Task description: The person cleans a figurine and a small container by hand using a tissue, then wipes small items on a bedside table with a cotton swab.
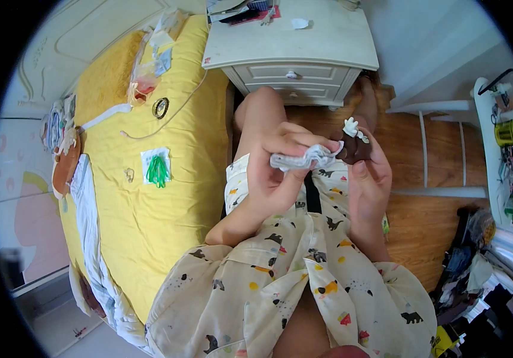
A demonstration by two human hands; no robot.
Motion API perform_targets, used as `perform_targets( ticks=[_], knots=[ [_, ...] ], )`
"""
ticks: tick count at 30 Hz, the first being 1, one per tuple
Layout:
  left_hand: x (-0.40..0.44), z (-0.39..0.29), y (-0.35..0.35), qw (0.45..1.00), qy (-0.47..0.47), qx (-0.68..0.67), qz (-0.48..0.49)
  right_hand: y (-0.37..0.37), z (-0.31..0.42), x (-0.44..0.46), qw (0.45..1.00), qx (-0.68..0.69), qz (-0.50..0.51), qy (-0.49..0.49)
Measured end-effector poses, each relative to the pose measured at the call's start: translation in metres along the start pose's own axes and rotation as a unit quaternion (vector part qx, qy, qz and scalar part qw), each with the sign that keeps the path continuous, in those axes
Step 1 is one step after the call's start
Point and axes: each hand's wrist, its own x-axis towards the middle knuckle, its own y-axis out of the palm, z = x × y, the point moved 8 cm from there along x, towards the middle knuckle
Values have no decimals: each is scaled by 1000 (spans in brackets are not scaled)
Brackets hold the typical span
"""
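My left hand (274, 161) pinches a folded white cloth (304, 158) between thumb and fingers. The right end of the cloth touches a small dark brown object (353, 148) with white flower-like or paw-like pieces on top; its exact kind is unclear. Fingers and thumb of my right hand (373, 176) are closed around that brown object. Both hands are held close together above my lap, over the patterned shorts (334, 191).
To the left is a bed with a yellow sheet (190, 209), bearing a packet with green bands (157, 171), a dark bracelet (160, 108) and a cable (161, 131). A white drawer cabinet (289, 45) stands ahead. At right are a white shelf (488, 149) and piled clothes (465, 274).
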Motion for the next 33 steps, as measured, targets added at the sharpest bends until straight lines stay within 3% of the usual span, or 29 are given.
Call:
perform_targets(
  ticks=[2, 6, 12, 15, 24, 33],
  knots=[
    [2, -6, 0, 993, 48, 102, 41, -1, -1, -1, 1000, -7, -1, 10],
    [5, -9, 2, 989, 48, 128, 53, 4, -6, -2, 998, 8, 35, 56],
    [1, -16, 6, 978, 79, 188, 49, 10, -29, -7, 958, 228, 71, 161],
    [1, -19, 4, 975, 83, 207, 25, 15, -23, -4, 965, 208, 67, 143],
    [1, -10, -4, 999, -19, 22, -42, 15, -21, -3, 975, 159, 59, 143],
    [1, -3, -12, 986, -157, -20, -53, 11, 3, 0, 997, -35, 45, 50]
  ],
)
